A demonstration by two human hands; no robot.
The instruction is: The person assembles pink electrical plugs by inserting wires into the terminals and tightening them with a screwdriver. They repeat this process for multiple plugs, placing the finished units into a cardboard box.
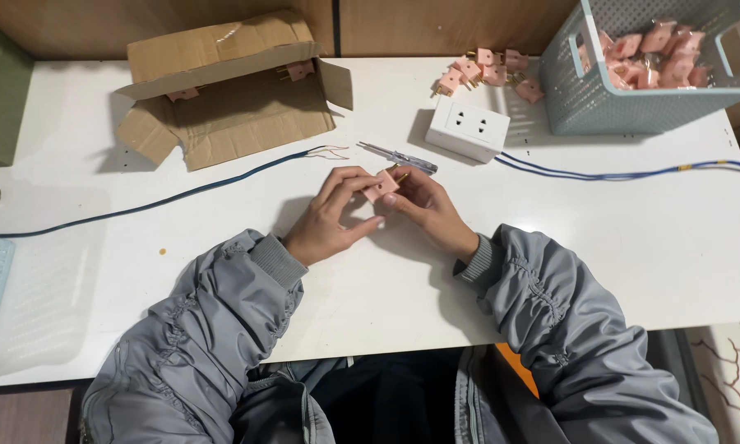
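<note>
Holding a small pink plug [381,186] between both hands at the centre of the frame, a person in a grey padded jacket works over a white counter [633,247]; the left hand [333,218] pinches the plug with thumb and forefinger closed narrow on its body, apparently to steady it, while the right hand [423,205] wraps its fingers around the far side, brass prongs poking out toward the top; just above lies a clear-handled screwdriver [399,156], within easy reach; a white socket block [467,128] sits beside it, its blue cable [633,174] trailing right; loose pink plugs [485,72] cluster at upper centre, more fill a pale blue basket [584,99] at upper right; an open cardboard box [230,99] stands at upper left, a bare-ended blue wire [181,194] running below it.
</note>
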